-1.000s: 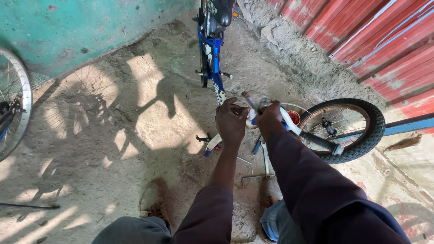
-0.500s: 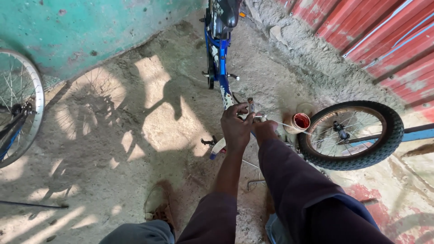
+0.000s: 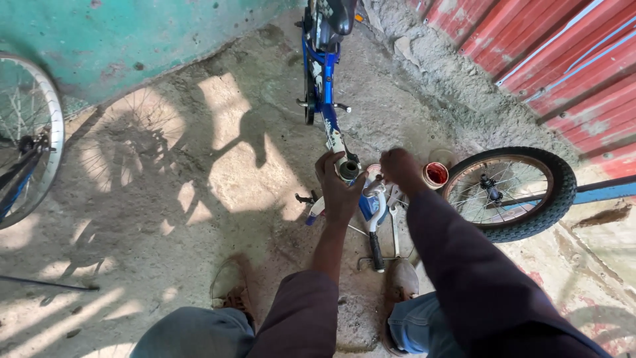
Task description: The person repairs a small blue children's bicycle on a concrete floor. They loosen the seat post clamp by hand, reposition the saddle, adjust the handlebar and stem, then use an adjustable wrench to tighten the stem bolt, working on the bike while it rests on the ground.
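Hands at the head tube of a small blue bicycle frame on a concrete yard floor.

The blue bicycle frame (image 3: 320,79) stands upended and runs from the green wall (image 3: 119,33) down to the person. A tyred wheel (image 3: 509,192) on a blue bar lies to the right by the red corrugated sheet (image 3: 563,59), and a bare spoked rim (image 3: 26,132) sits far left. The left hand (image 3: 339,189) is closed around the open head tube (image 3: 348,170). The right hand (image 3: 401,170) hovers just beside it, fingers curled; whether it grips anything I cannot tell. A small red-filled tub (image 3: 436,174) sits near that hand.
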